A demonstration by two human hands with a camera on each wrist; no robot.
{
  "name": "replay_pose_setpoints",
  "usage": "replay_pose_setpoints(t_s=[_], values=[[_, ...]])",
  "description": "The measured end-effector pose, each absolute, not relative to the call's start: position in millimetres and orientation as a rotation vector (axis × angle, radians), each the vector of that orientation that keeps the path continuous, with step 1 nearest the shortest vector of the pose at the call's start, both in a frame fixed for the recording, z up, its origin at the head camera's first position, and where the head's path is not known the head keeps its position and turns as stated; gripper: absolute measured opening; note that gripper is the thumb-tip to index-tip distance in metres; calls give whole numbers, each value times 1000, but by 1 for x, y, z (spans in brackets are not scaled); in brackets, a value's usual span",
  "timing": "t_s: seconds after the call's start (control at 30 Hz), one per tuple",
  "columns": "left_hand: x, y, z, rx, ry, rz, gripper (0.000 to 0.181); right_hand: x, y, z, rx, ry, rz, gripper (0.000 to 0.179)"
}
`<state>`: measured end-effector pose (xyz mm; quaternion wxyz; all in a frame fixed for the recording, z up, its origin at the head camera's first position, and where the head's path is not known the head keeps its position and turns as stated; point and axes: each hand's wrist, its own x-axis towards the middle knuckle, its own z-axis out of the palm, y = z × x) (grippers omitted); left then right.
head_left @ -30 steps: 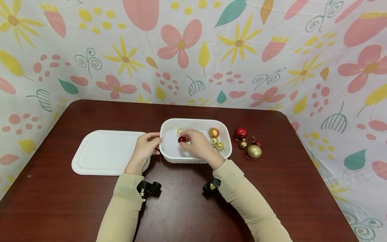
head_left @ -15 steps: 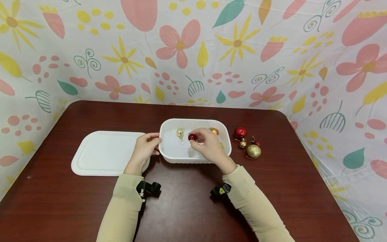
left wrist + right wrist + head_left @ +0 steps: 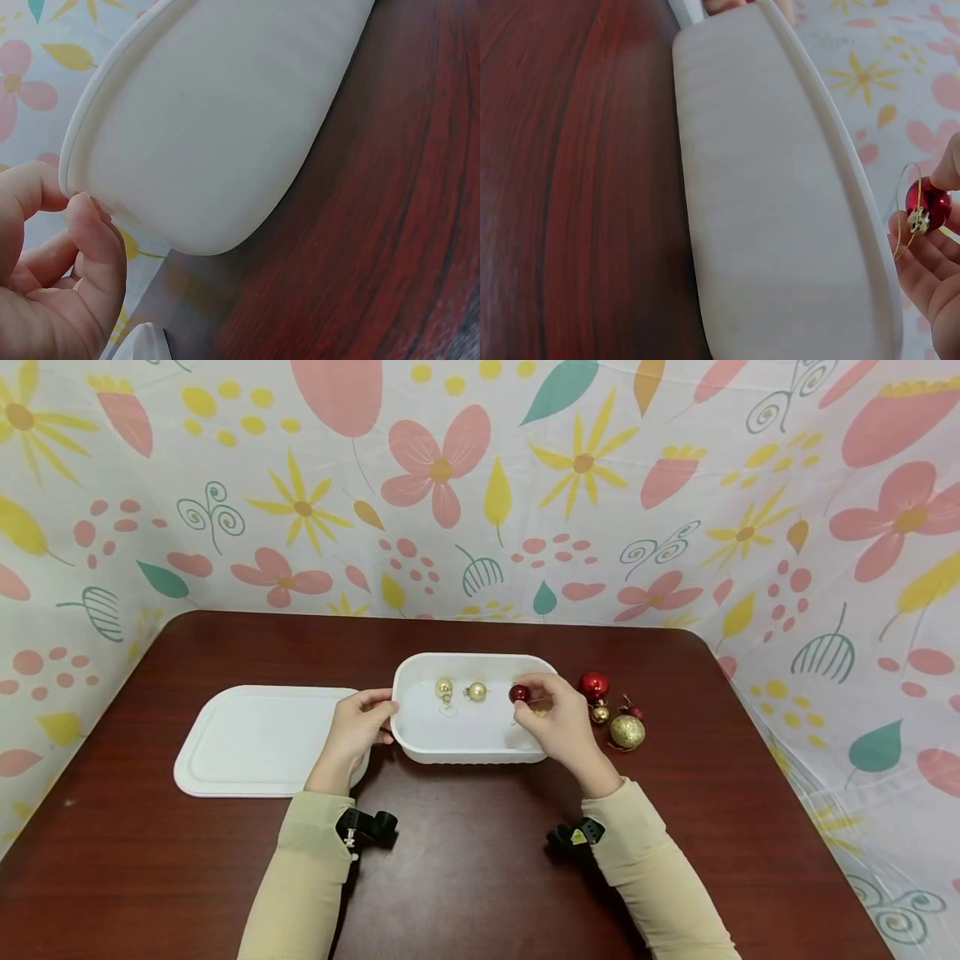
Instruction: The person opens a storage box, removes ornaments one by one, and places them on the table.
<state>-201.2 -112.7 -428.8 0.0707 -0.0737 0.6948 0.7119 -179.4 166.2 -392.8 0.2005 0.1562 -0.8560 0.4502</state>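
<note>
A white plastic box stands on the table. My left hand pinches its rim at the left end; in the left wrist view the thumb and a finger meet at that rim. Over the box's right end, my right hand holds a small shiny red Christmas bauble between thumb and fingers. Seen from the right wrist, the red bauble has a gold cap and a loop of gold thread. Two small gold baubles, one left and one nearer the middle, lie inside. My right hand covers the box's right end.
Left of the box lies a flat white lid, partly beneath my left forearm. To the right sit a larger red bauble, a small gold one, a glittery gold one and a small dark red ornament.
My right hand has carried the red bauble rightward across the box. A second gold bauble now shows near the middle, while those at the right end have become hidden. The left hand stays put.
</note>
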Motion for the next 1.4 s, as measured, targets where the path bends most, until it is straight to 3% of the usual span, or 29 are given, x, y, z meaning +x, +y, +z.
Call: replay_pose_setpoints(t_s=[0.4, 0.67, 1.4], values=[[-202, -113, -429, -236, 2118, 2108, 37, -152, 194, -372, 276, -2265, 1255, 22], [-202, -113, -430, -238, 2113, 2103, 37, -160, 242, -401, 92, -2235, 1290, 26], [-202, -113, -431, -225, 2129, 2098, 36, -157, 315, -418, -376, -2401, 1125, 29]])
